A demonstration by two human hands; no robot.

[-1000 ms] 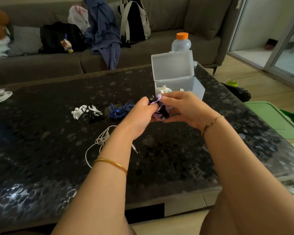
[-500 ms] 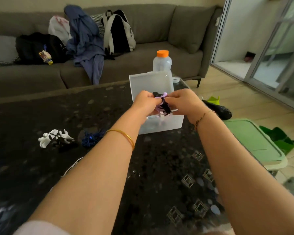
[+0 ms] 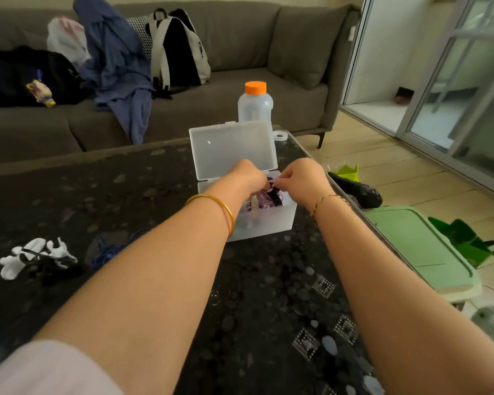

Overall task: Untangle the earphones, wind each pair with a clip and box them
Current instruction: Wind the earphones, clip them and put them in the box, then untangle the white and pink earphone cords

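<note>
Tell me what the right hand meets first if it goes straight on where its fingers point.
The right hand pinches the purple earphone bundle; going on, it would likely meet the left hand over the box; depth unclear.

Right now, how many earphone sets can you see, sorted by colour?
Purple earphones: 1, held at the open box
Blue earphones: 1, on the table, partly behind the left arm
Total: 2
</note>
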